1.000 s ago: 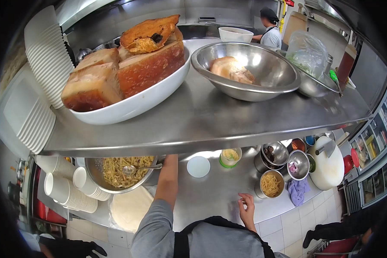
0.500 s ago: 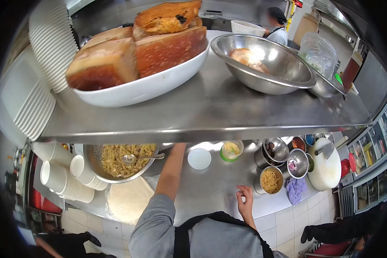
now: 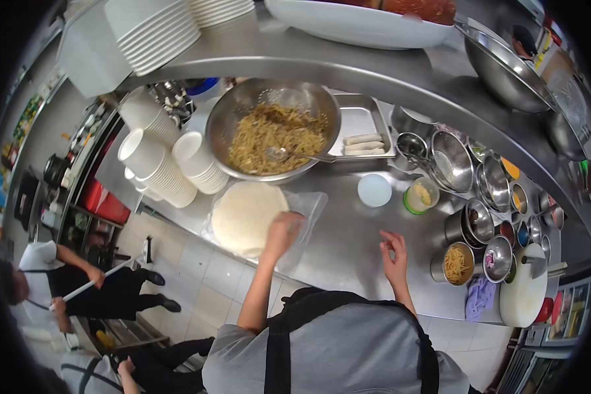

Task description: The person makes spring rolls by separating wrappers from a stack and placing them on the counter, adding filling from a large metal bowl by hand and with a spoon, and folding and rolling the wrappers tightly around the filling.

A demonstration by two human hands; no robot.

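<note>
My left hand (image 3: 284,234) is at the right edge of a stack of round, pale wrappers (image 3: 246,217), its fingers curled together. Whether a wrapper edge is between them, I cannot make out. Under the stack lies a clear plastic sheet (image 3: 312,209). Over the bare steel counter (image 3: 338,253), my right hand (image 3: 394,255) hovers with bent fingers apart, holding nothing. Beyond the wrappers stands a large steel bowl (image 3: 220,141) of shredded filling (image 3: 276,134) with a spoon (image 3: 279,153) in it. Pale rolls (image 3: 364,144) lie in a metal tray (image 3: 348,100).
Stacked white tubs (image 3: 157,174) stand at left. A pale blue round dish (image 3: 374,190), a green-based cup (image 3: 419,196), several metal containers (image 3: 456,262) and a purple cloth (image 3: 481,297) sit rightward. A steel shelf (image 3: 348,72) overhangs the counter. Another person (image 3: 79,282) grips a pole at left.
My view has tilted down and turned left. My left hand, earlier reaching under the shelf with its end hidden, is now at the wrapper stack. My right hand stays over the counter.
</note>
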